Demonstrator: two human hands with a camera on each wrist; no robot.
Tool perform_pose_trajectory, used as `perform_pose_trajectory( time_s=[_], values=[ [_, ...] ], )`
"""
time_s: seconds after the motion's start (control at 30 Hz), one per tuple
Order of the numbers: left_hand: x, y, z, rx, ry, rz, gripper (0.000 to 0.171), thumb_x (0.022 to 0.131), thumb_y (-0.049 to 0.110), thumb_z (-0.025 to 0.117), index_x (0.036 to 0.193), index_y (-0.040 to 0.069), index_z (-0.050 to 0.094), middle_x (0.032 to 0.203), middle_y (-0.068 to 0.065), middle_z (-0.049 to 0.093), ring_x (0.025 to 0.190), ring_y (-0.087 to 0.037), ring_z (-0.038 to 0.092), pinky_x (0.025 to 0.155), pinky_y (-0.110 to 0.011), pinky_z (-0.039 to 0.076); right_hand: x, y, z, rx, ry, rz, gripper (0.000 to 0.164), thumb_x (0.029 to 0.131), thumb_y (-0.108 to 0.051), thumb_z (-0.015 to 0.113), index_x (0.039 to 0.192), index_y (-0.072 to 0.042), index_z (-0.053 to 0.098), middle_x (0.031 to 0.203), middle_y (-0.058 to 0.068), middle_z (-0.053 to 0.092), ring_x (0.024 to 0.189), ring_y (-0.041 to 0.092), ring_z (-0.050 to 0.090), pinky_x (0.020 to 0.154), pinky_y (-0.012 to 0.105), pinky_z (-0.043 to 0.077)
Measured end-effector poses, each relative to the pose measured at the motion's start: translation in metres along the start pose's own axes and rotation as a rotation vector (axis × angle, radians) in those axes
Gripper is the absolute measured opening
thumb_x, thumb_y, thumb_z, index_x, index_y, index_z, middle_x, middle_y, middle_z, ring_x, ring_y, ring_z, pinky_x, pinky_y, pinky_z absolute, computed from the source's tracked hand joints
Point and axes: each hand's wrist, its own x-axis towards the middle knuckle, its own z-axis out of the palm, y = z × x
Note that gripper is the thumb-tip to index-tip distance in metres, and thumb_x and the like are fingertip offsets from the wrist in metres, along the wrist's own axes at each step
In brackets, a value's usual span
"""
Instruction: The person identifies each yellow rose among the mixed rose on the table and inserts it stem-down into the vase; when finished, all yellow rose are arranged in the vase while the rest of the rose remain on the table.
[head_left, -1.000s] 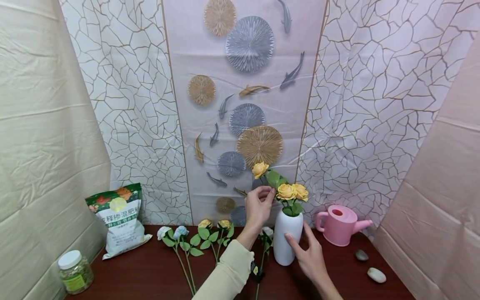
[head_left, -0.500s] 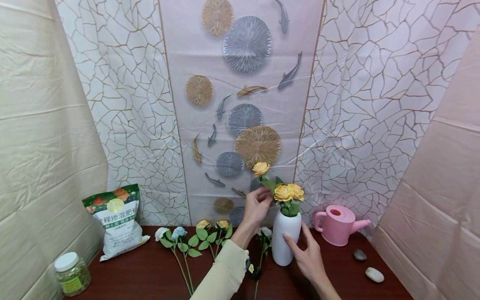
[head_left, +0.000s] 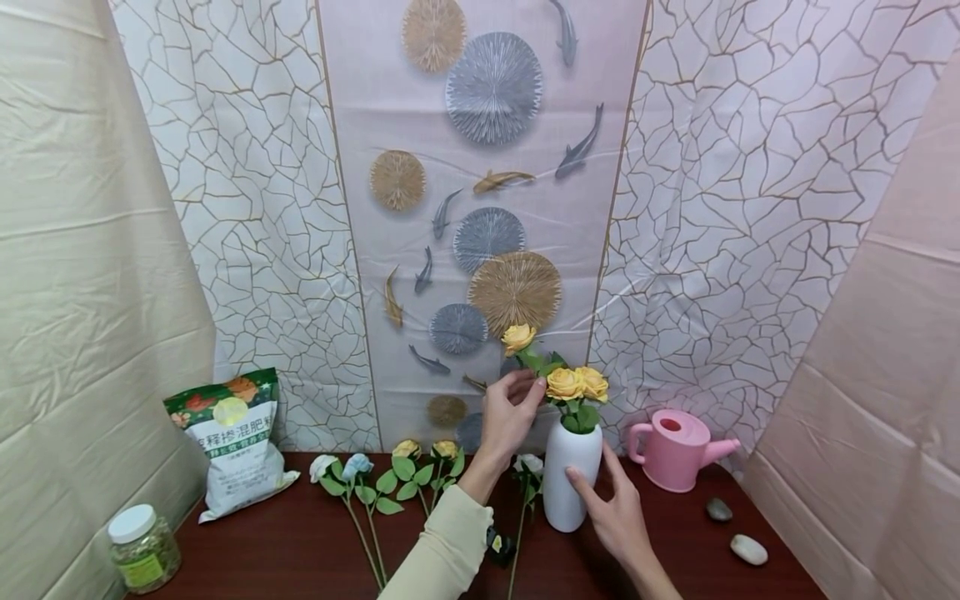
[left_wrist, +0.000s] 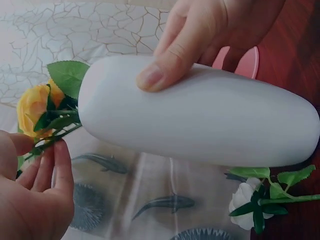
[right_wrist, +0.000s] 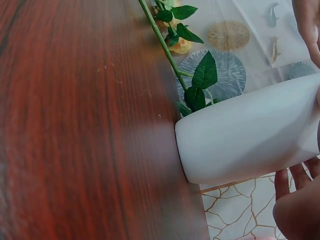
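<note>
- Pinching the stem (left_wrist: 67, 133) of the highest yellow rose (head_left: 518, 338): left hand (head_left: 510, 417), fingertips just left of and above the mouth of the white vase (head_left: 567, 479).
- Stem slants up-left; vase near upright on table (head_left: 247, 567), right hand (head_left: 621, 515) gripping its right side.
- White rose (head_left: 529, 463) close left, pink watering can (head_left: 682, 454) right; room above blooms.

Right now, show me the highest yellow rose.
The lone yellow rose above the left hand; two yellow roses over the white vase sit lower, two more on the table lowest.
</note>
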Motion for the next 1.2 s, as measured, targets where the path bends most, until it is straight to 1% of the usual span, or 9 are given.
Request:
perform_pose_trajectory(
  time_s=[0.2,0.37,0.6,0.7,0.8,0.93,1.03,1.1,1.2],
  values=[
    [0.002,-0.008,0.000,0.026,0.011,0.009,0.027,0.096,0.035,0.069,0.120,0.022,0.071,0.111,0.002,0.075,0.101,-0.014,0.072,0.085,-0.032,0.061,0.001,0.002,0.001,-0.015,0.014,-0.011,0.077,0.090,-0.043,0.075,0.155,-0.027,0.038,0.156,0.004,0.046,0.142,0.018,0.042,0.117,0.047,0.035],
    [0.004,-0.015,0.003,0.110,0.028,0.030,0.016,0.094,0.034,0.072,0.109,0.028,0.074,0.104,0.007,0.076,0.096,-0.010,0.072,0.079,-0.028,0.061,0.001,0.002,0.001,-0.014,0.019,-0.015,0.076,0.090,-0.042,0.075,0.155,-0.028,0.038,0.156,0.002,0.046,0.142,0.017,0.041,0.117,0.046,0.035],
    [0.001,-0.024,0.005,0.150,-0.009,0.000,0.018,0.095,0.036,0.071,0.111,0.029,0.074,0.104,0.010,0.076,0.096,-0.008,0.072,0.080,-0.027,0.060,0.001,0.001,0.000,0.001,-0.009,-0.004,0.079,0.090,-0.043,0.074,0.156,-0.024,0.035,0.158,0.005,0.042,0.144,0.020,0.038,0.119,0.051,0.034],
    [-0.001,-0.025,0.003,0.108,-0.042,-0.016,0.023,0.097,0.037,0.068,0.116,0.026,0.073,0.104,0.007,0.077,0.099,-0.018,0.073,0.084,-0.033,0.060,0.001,0.000,0.000,0.009,-0.013,-0.006,0.079,0.090,-0.043,0.075,0.156,-0.025,0.035,0.157,0.005,0.043,0.143,0.020,0.040,0.117,0.051,0.036],
    [-0.003,-0.027,-0.001,0.010,-0.096,-0.042,0.029,0.101,0.037,0.062,0.124,0.023,0.068,0.107,-0.001,0.078,0.104,-0.030,0.072,0.092,-0.043,0.059,0.001,0.000,0.000,0.014,-0.012,-0.003,0.079,0.089,-0.044,0.075,0.156,-0.026,0.036,0.158,0.004,0.043,0.144,0.020,0.038,0.119,0.051,0.034],
    [-0.004,-0.031,-0.006,-0.135,-0.139,-0.070,0.030,0.102,0.035,0.060,0.128,0.023,0.065,0.115,-0.006,0.075,0.113,-0.035,0.069,0.097,-0.047,0.057,0.000,0.000,0.000,0.009,-0.006,-0.001,0.079,0.089,-0.043,0.076,0.156,-0.025,0.037,0.158,0.004,0.043,0.145,0.019,0.037,0.119,0.050,0.033],
    [-0.005,-0.030,-0.011,-0.202,-0.137,-0.065,0.028,0.101,0.031,0.062,0.128,0.021,0.066,0.120,-0.006,0.072,0.115,-0.036,0.068,0.095,-0.046,0.058,0.000,0.000,0.000,0.012,0.000,-0.007,0.078,0.089,-0.041,0.076,0.156,-0.026,0.037,0.156,0.003,0.045,0.142,0.018,0.041,0.117,0.047,0.037],
    [-0.006,-0.029,-0.016,-0.202,-0.134,-0.050,0.030,0.101,0.028,0.062,0.129,0.018,0.065,0.123,-0.007,0.071,0.113,-0.032,0.069,0.094,-0.045,0.059,0.000,0.000,0.000,0.015,0.004,-0.009,0.078,0.090,-0.040,0.076,0.155,-0.027,0.037,0.155,0.003,0.046,0.140,0.018,0.044,0.115,0.046,0.039],
    [-0.012,-0.027,-0.026,-0.133,-0.112,-0.014,0.031,0.102,0.022,0.061,0.131,0.010,0.064,0.123,-0.010,0.071,0.107,-0.026,0.071,0.089,-0.038,0.061,-0.001,0.000,0.001,0.014,0.001,-0.001,0.078,0.090,-0.042,0.075,0.156,-0.028,0.036,0.155,0.003,0.046,0.140,0.018,0.044,0.115,0.046,0.039]
  ],
)
